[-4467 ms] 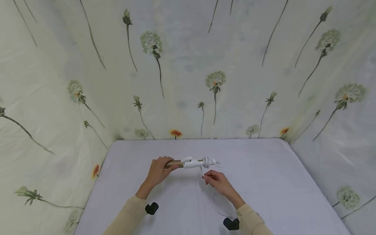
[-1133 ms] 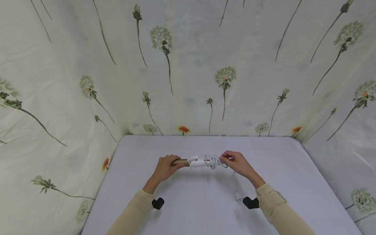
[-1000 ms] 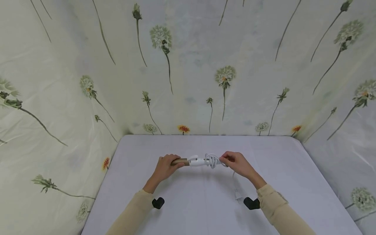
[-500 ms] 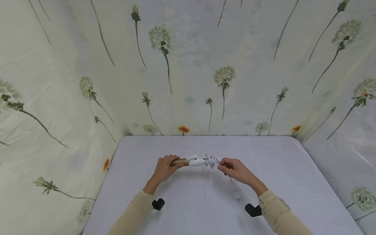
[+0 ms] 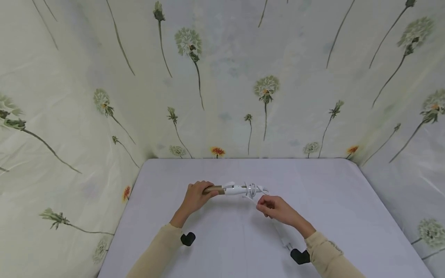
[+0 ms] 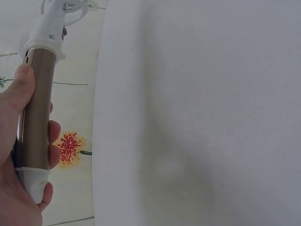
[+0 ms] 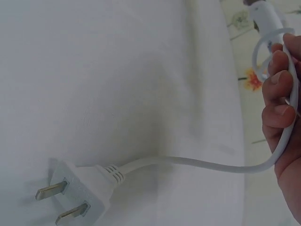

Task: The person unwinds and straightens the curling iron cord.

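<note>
White curling iron is held level above the table: left hand wraps its gold barrel, right hand pinches the cord. Left wrist view: fingers curl round the barrel. Right wrist view: fingers pinch cord; plug rests on the table.

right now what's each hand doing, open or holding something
Left hand: closed around the gold barrel of the curling iron.
Right hand: closed on the white cord.

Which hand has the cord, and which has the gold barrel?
The right hand pinches the white cord trailing to the plug; the left hand grips the curling iron by its gold barrel.
</note>
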A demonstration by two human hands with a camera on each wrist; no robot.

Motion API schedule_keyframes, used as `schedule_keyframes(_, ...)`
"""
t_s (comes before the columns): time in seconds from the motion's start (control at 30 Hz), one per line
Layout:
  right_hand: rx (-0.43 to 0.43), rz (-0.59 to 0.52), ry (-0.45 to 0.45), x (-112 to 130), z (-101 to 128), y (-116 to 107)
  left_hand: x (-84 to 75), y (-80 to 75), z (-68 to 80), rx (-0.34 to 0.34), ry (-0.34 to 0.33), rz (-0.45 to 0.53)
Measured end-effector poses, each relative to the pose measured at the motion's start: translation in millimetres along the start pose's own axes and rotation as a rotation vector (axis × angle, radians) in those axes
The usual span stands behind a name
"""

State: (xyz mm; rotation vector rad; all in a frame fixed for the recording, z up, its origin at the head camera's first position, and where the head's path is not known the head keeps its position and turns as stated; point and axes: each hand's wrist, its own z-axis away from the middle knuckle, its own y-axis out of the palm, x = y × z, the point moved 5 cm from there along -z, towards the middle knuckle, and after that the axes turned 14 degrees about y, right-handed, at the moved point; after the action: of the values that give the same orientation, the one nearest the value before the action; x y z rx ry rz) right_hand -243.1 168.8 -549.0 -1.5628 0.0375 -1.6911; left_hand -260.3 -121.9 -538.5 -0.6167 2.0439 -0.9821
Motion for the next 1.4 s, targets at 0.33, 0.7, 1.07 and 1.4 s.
schedule_keyframes(0.33,0.015,0.035,0.019,-1.2,-1.8,8.3,0.2,-0.4,-2.6,0.006,-0.002,0.002)
schedule_keyframes(0.7,-0.049,0.043,0.028,-8.5,-8.4,6.2,-5.6,-9.3,-5.3,-0.005,0.009,0.002)
schedule_keyframes(1.07,-0.059,0.041,0.084,-1.7,-4.6,5.6,-2.7,-6.1,-3.5,-0.003,0.001,0.01)
schedule_keyframes(1.4,-0.072,0.078,0.085,-32.7,-16.1,4.0,-3.4,-5.4,1.0,0.009,0.013,0.022)
